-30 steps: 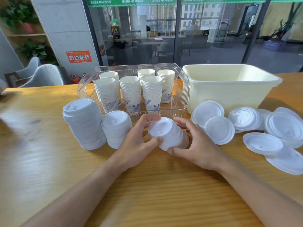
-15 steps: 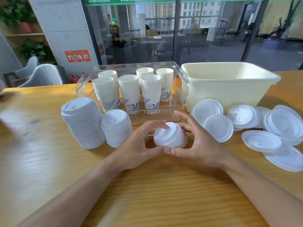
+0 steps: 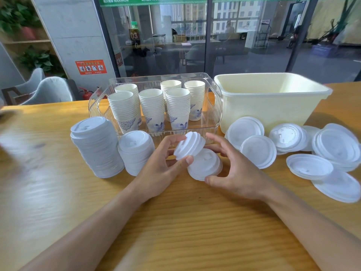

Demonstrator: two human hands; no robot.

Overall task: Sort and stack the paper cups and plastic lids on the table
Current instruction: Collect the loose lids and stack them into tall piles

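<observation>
Two finished stacks of white plastic dome lids stand at centre left of the frame — the tall white lid stack (image 3: 96, 147) and, just beside it, the shorter white lid stack (image 3: 136, 151) — and both lean a little, so a knock from a forearm could likely topple them. Behind them the clear ribbed plastic bin (image 3: 214, 106) holds nested stacks of patterned white paper cups (image 3: 152, 108).

At frame centre the left hand (image 3: 160, 169) pinches a small tilted bundle of white dome lids (image 3: 189, 146) between thumb and fingertips, lifted off the wooden table (image 3: 175, 222). Below and touching it, a low pile of white dome lids (image 3: 205, 164) sits on the table; the right hand (image 3: 236, 173) curves round that pile with fingers spread, and whether it truly grips cannot be told. The pinch looks shallow, so the tilted bundle could slip or fan apart, and setting it down crooked might skew the pile.

To the right, below the pale yellow plastic tub (image 3: 273, 100), flat translucent plastic lids (image 3: 257, 151) lie loose and overlapping — a stray wrist could push them toward the table edge.
</observation>
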